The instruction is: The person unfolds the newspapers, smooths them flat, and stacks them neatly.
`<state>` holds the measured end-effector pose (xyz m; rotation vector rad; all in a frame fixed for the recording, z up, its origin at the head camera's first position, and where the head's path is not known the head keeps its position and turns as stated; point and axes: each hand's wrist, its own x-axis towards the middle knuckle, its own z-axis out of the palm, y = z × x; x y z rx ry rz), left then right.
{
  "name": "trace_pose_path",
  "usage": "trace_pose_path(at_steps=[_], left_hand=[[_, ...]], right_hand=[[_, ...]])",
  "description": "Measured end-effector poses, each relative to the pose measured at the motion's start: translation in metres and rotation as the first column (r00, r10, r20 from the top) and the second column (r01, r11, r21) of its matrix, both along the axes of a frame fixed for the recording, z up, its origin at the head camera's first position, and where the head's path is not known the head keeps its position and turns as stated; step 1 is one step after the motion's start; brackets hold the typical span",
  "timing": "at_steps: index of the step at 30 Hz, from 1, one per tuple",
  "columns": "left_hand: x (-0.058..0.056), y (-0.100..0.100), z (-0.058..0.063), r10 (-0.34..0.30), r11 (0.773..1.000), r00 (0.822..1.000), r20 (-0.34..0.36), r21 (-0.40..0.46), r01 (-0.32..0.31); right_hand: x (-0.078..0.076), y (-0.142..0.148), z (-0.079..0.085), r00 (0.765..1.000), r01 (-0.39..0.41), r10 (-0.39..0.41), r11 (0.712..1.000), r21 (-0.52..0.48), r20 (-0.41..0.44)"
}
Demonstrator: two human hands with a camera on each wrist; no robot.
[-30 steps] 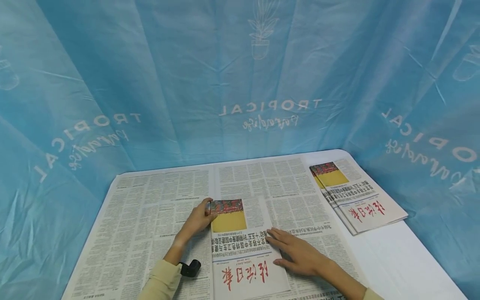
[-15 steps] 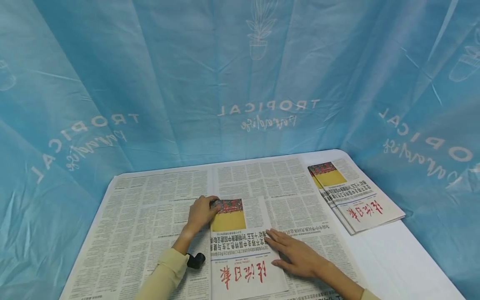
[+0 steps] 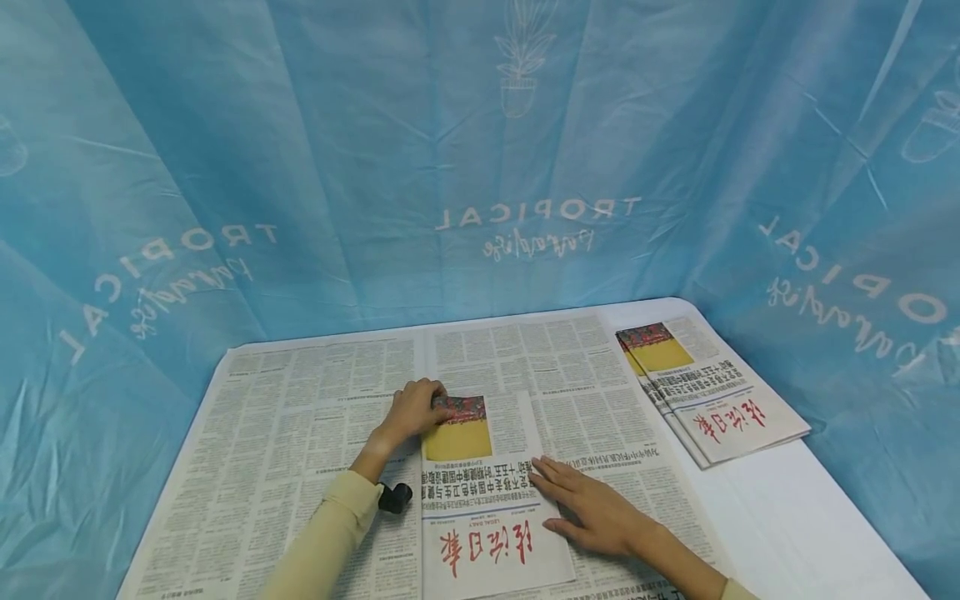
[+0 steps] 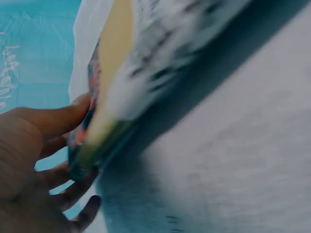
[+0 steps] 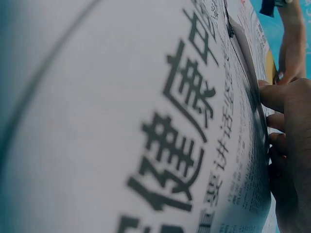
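Observation:
A folded newspaper (image 3: 495, 483) with red title characters and a yellow-and-red picture lies on spread newspaper sheets. My left hand (image 3: 412, 410) pinches its far left corner. In the left wrist view, the thumb of that hand (image 4: 29, 155) is on the printed face and the fingers are behind, with the paper's edge (image 4: 116, 63) raised and bent. My right hand (image 3: 592, 508) rests along the folded newspaper's right edge, fingers extended. The right wrist view has that hand (image 5: 294, 126) beside large black print, its fingertips partly hidden.
Beneath lie large spread newspaper sheets (image 3: 300, 442) on a white table (image 3: 810, 517). Several similar folded newspapers (image 3: 720, 400) overlap in a stack at the far right. A blue curtain (image 3: 420, 167) stands behind and around the table. A black device (image 3: 395, 498) sits at the left wrist.
My left hand has moved a little to the right and away from me, further over the picture corner of the folded newspaper. The right hand stays in about the same place.

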<state>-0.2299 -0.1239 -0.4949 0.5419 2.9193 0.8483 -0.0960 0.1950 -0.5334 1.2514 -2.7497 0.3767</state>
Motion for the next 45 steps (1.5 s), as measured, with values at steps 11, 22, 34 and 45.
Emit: trace_pose_path(at_steps=[11, 22, 34, 45], left_hand=[[-0.009, 0.017, -0.002, -0.03, 0.994, 0.997, 0.071, -0.106, 0.037], [-0.008, 0.01, -0.013, -0.034, 0.999, 0.995, 0.089, 0.045, 0.03], [-0.008, 0.002, -0.015, -0.125, 0.987, 0.977, 0.173, 0.125, 0.104], [-0.008, -0.004, -0.014, -0.179, 0.966, 0.959, 0.22, 0.222, 0.13]], right_hand=[[0.002, -0.003, -0.003, 1.0, -0.007, 0.007, 1.0, -0.014, -0.02], [0.002, -0.003, -0.001, 0.999, -0.011, 0.011, 1.0, -0.02, -0.03], [0.007, 0.0, 0.0, 1.0, 0.005, -0.005, 1.0, -0.026, -0.005], [0.004, 0.001, -0.001, 0.96, 0.19, -0.12, 0.943, -0.272, 0.255]])
